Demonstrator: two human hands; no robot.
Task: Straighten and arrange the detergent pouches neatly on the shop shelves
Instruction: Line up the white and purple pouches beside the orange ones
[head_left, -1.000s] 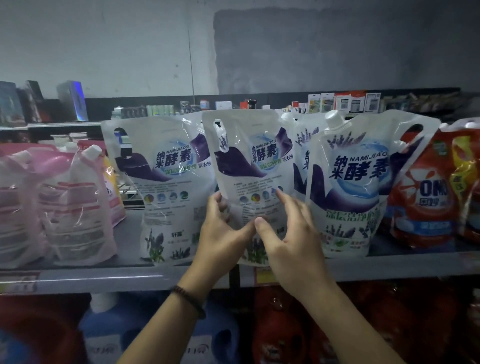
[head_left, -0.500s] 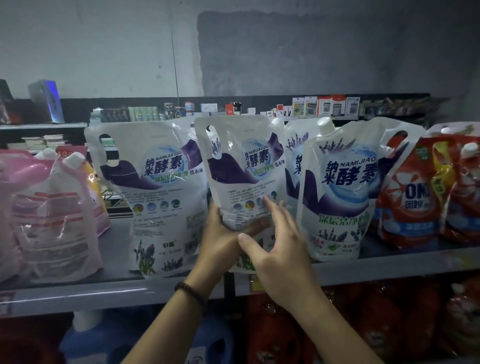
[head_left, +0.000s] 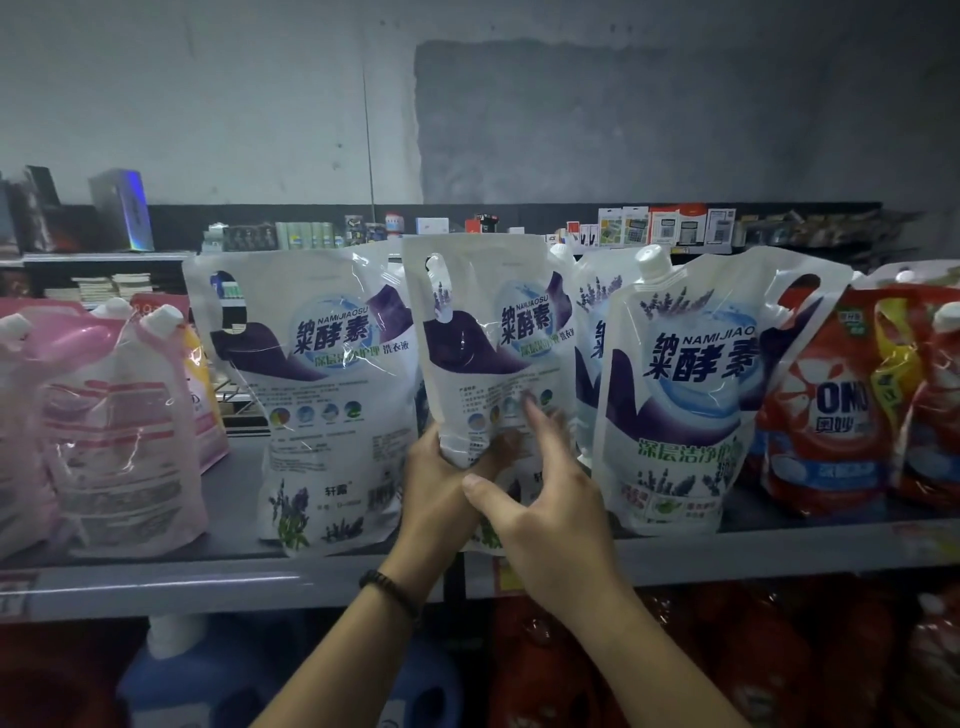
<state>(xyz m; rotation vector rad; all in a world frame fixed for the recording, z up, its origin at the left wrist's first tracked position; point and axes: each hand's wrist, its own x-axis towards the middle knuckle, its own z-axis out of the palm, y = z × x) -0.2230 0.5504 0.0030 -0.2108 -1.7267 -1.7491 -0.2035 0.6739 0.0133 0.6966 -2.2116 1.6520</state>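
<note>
A grey shelf (head_left: 208, 587) is filled with a row of standing detergent pouches, with pink pouches (head_left: 119, 441) at the left and red pouches (head_left: 831, 415) at the right. Between them, the middle pouch (head_left: 488, 332) is held upright at the shelf's front, overlapping the left white pouch (head_left: 311, 395) and just beside the right white pouch (head_left: 685, 395). Its lower left edge is gripped by the left hand (head_left: 436, 483). The straight, blurred fingers of the right hand (head_left: 545, 499) are laid on its front, the thumb spread wide. A dark bracelet (head_left: 389, 592) is worn on the left wrist.

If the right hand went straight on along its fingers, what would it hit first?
Probably the middle white-and-purple detergent pouch: the right hand points up into its front face, though blur hides whether the fingertips touch it.
</note>
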